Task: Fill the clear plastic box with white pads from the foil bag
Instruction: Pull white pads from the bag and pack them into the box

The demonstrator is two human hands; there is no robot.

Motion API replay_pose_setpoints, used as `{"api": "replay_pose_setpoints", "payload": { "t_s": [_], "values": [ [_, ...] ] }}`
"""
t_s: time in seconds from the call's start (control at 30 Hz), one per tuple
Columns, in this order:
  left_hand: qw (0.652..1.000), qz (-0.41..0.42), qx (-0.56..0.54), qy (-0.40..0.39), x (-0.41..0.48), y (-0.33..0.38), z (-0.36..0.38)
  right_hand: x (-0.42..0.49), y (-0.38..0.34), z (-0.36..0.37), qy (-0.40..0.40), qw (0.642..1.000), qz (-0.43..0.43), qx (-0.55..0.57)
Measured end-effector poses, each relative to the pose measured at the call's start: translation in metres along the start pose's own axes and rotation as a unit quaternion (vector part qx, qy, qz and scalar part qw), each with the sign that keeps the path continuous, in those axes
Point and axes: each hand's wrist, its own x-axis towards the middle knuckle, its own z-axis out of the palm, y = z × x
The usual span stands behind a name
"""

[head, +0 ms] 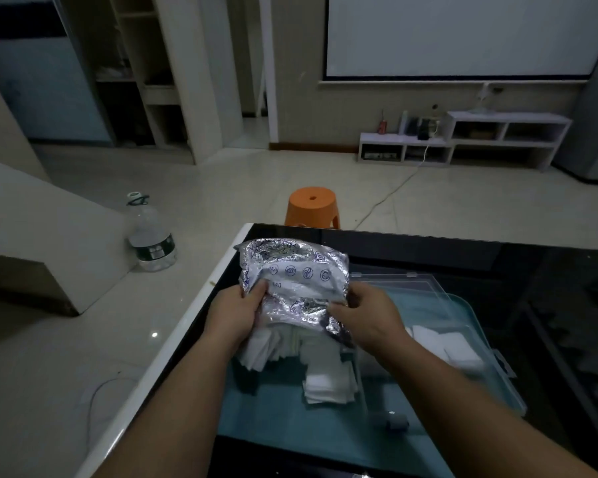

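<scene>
A: Forearms are cut off by the lower edge. The left hand [235, 312] is curled round the left side of the foil bag [290, 270], thumb on top. The right hand [366, 317] is pinching the bag's right edge, fingers curled.

B: Bag position?

A: It is held off the surface, over the near-left part of the clear plastic box [508, 384], mouth turned down. Crinkled silver foil, with round printed icons and a white label strip. The text can't be read.

B: Pads?

A: White pads [328, 381] are seen spilling from the mouth into a loose heap in the box below. They are square, flat and soft-looking. A second heap [446, 343] lies further right, partly hidden by the right wrist. No count can be made. Whatever is left inside is hidden by the foil.

B: Box?

A: Rectangular and transparent, teal showing through. The walls are hard to trace in the dim light, and the near side is covered by the arms. A clear panel [394, 281] is made out behind it. A small pale cylinder [397, 424] near the front can't be identified.

B: Around it?

A: The box is set on a glossy black table [428, 246] with a white rim. Beyond are an orange stool [313, 205], a clear water bottle [151, 236] on the tiled floor, and a low white shelf unit [463, 139].
</scene>
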Motion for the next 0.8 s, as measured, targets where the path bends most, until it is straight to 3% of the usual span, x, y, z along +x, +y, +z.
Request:
{"api": "replay_pose_setpoints", "payload": {
  "t_s": [0.1, 0.17, 0.3, 0.53, 0.73, 0.8],
  "values": [
    [0.992, -0.058, -0.091, -0.062, 0.003, 0.003, -0.006, 0.003, 0.003, -0.001, 0.04, 0.999, -0.007, -0.021],
    [0.99, -0.077, -0.091, -0.079, 0.009, 0.0, -0.01, 0.003, 0.002, -0.004, 0.04, 0.999, -0.004, -0.007],
    [0.994, -0.03, -0.104, -0.016, 0.007, -0.007, -0.007, -0.003, -0.001, -0.007, -0.005, 0.999, 0.03, 0.019],
    [0.997, 0.038, -0.044, 0.055, 0.01, -0.012, 0.002, 0.004, 0.008, -0.004, -0.021, 0.995, 0.018, -0.096],
    [0.992, -0.023, -0.112, 0.046, 0.014, -0.013, 0.0, 0.003, 0.011, -0.005, -0.04, 0.99, 0.016, -0.132],
    [0.997, -0.002, -0.055, 0.062, 0.018, -0.015, -0.002, 0.001, 0.009, -0.008, -0.034, 0.989, 0.007, -0.143]
  ]
}}
